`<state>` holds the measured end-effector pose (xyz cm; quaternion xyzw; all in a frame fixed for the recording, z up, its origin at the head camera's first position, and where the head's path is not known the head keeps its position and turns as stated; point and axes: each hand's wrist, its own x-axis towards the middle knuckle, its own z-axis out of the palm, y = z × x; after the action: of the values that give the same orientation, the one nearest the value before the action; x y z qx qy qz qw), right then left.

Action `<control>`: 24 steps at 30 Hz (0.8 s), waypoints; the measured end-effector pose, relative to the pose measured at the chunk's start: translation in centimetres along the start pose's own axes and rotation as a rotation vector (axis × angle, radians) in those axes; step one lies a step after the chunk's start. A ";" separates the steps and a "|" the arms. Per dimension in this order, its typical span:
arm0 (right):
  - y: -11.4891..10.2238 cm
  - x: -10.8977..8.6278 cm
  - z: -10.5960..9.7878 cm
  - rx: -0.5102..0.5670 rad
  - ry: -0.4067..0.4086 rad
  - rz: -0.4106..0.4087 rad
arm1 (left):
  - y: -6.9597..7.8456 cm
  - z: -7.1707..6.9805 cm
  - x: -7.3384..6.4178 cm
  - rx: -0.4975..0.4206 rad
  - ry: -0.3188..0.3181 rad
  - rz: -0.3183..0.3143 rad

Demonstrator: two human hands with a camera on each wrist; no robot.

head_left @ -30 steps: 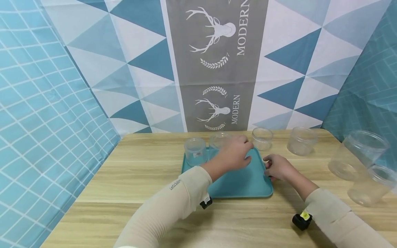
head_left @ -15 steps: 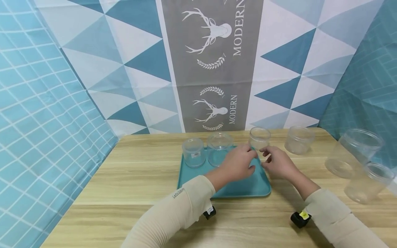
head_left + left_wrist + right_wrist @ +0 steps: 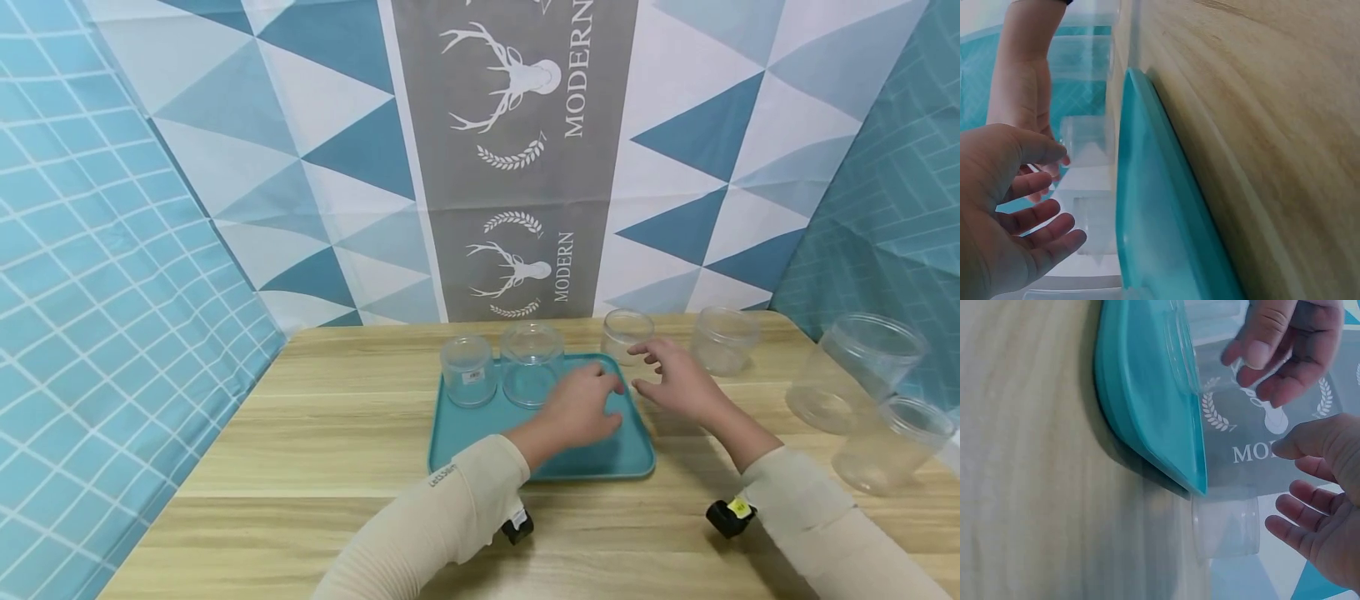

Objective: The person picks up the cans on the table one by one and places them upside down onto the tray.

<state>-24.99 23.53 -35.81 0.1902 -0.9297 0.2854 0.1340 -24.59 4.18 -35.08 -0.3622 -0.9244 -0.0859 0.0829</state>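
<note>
My left hand [image 3: 581, 406] hovers over the right half of a teal tray [image 3: 480, 442], its fingers spread and relaxed with nothing between them. Just past the tray's right edge is my right hand [image 3: 671, 379], also empty, fingers loosely bent. Two clear round jars stand upright at the tray's back: a smaller one with a white label [image 3: 473, 377] and a wider one [image 3: 531, 371]. Behind the right hand a third clear jar [image 3: 624, 329] stands on the table, partly hidden by the fingers. In the right wrist view this jar [image 3: 1225, 528] is beside the tray's corner.
More clear containers stand on the wooden table [image 3: 300, 467] to the right: a short one [image 3: 723, 342] at the back, a large one [image 3: 855, 375] and another [image 3: 892, 446] nearer. Patterned cloth [image 3: 337, 167] hangs behind the table.
My left hand has drawn back towards me, uncovering the wider jar. The right hand has left the tray's right edge and moved farther back. The jars and tray stay put.
</note>
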 end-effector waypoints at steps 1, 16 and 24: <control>0.1 0.1 -0.1 -0.004 -0.003 -0.003 | 0.0 0.1 0.1 -0.008 -0.008 -0.007; 0.5 2.6 -2.0 -0.199 -0.053 -0.111 | 0.3 1.1 1.1 -0.152 -0.038 -0.099; 1.3 4.1 -1.9 -0.231 -0.096 -0.141 | 0.2 1.5 1.5 -0.218 0.001 -0.156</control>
<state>-28.94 24.44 -33.46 0.2516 -0.9460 0.1572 0.1302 -25.70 5.62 -36.20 -0.2960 -0.9349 -0.1921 0.0366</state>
